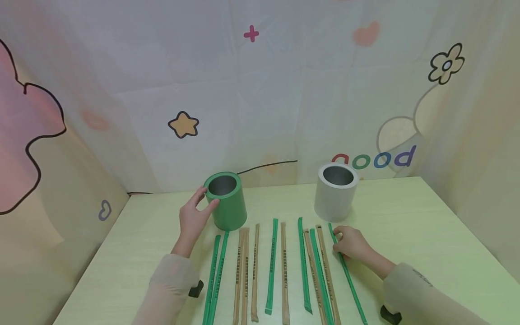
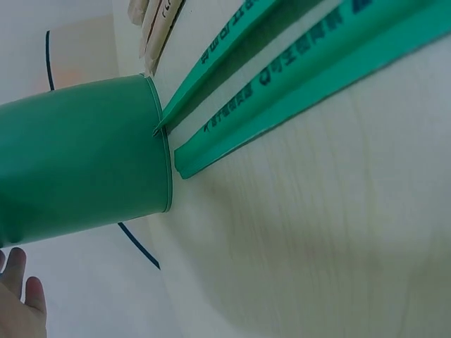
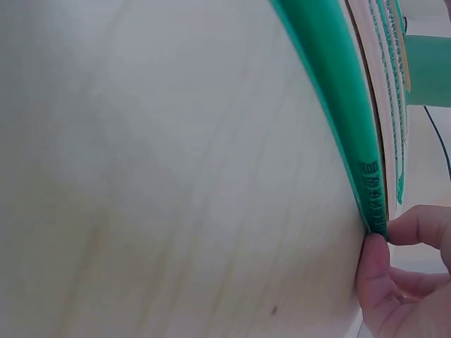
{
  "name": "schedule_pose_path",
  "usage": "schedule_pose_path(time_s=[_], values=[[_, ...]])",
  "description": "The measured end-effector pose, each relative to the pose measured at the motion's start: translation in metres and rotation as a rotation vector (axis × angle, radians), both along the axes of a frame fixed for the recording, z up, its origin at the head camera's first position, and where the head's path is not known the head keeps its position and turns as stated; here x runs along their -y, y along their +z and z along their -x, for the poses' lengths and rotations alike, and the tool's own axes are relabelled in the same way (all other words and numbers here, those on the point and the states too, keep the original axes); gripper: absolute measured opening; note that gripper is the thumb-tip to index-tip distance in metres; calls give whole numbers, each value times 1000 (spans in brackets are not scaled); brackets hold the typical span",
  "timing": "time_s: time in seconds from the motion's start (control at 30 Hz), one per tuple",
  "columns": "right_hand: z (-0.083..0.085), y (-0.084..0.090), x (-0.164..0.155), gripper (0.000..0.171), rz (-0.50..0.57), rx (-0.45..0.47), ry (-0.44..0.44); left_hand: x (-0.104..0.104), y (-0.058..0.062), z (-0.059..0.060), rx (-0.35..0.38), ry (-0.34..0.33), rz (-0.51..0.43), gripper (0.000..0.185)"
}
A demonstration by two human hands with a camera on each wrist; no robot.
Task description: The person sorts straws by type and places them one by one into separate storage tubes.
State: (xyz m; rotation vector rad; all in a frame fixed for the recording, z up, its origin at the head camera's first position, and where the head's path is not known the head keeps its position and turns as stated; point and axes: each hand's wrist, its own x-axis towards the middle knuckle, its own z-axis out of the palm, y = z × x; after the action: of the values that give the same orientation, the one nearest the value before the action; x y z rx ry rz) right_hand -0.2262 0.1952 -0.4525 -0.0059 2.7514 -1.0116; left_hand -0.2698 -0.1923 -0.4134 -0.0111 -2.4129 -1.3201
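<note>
Nearest, wrapped straws (image 1: pixel 280 266) are all lying in a row on the table (image 1: pixel 426 225); none seems binned yet. Right hand (image 1: pixel 352 243) is pinching the rightmost green straw (image 1: pixel 345 266) near its far end. Farther left, left hand (image 1: pixel 195 219) is gripping the green cup (image 1: pixel 225 201), probably steadying it; the grey cup (image 1: pixel 335 192) is standing far right.
</note>
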Motion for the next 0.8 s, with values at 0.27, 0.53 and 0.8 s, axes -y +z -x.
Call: schedule_pose_path(time_s=[0.27, 0.53, 0.8], values=[[1, -2, -5, 45, 88, -6, -12, 0, -1, 1, 21, -20, -56, 54], [-2, 18, -7, 43, 269, 17, 5, 0, -4, 2, 10, -22, -56, 52], [2, 52, 0, 40, 441, -24, 79, 0, -4, 3, 14, -30, -72, 53]])
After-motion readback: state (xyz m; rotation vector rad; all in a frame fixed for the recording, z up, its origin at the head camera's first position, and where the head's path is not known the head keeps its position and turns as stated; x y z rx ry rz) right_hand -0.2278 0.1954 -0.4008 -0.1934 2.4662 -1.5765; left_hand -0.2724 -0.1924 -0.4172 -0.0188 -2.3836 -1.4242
